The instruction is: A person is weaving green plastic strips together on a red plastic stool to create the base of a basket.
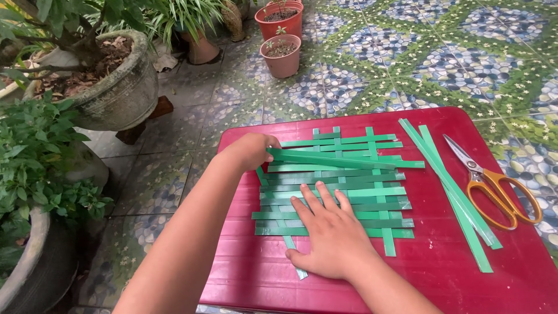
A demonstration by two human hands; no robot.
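The right hand (331,232) lies flat, fingers spread and released, on the lower middle of the woven green strip mat (337,189) at frame centre, pinning the weave to the red table (523,279). The left hand (253,150), centre left, pinches the end of a loose green strip (343,160), angling it across the mat's upper rows. Spare green strips (453,192) and orange-handled scissors (494,183) rest at the right, within reach.

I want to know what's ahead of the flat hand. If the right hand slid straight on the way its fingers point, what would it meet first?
Probably more of the woven green strip mat under it, then the lifted strips that the left hand holds; depth is unclear.
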